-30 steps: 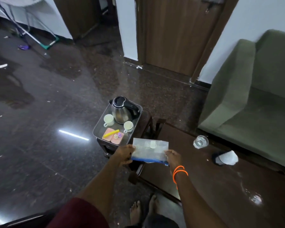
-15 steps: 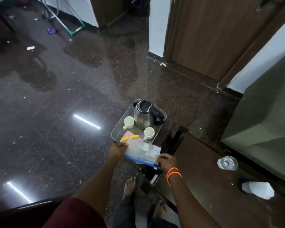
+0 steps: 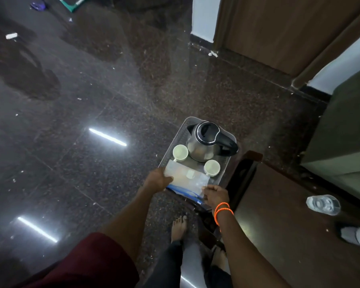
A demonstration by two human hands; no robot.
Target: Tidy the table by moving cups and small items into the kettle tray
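Clear plastic pouch [image 3: 186,179] is pinched at both ends, left hand [image 3: 157,180] and right hand [image 3: 215,195], over the near end of the kettle tray [image 3: 227,163], just by two cups [image 3: 180,152].

i see the kettle [image 3: 206,142] at the tray's [image 3: 176,140] far end, a cup [image 3: 180,152] to its left, another cup [image 3: 212,167] nearer me, the bag [image 3: 185,179] over the near edge.

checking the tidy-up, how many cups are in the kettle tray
2. One cup sits left of the kettle; the other cup sits nearer, on the tray's right side. The held plastic bag may hide others.
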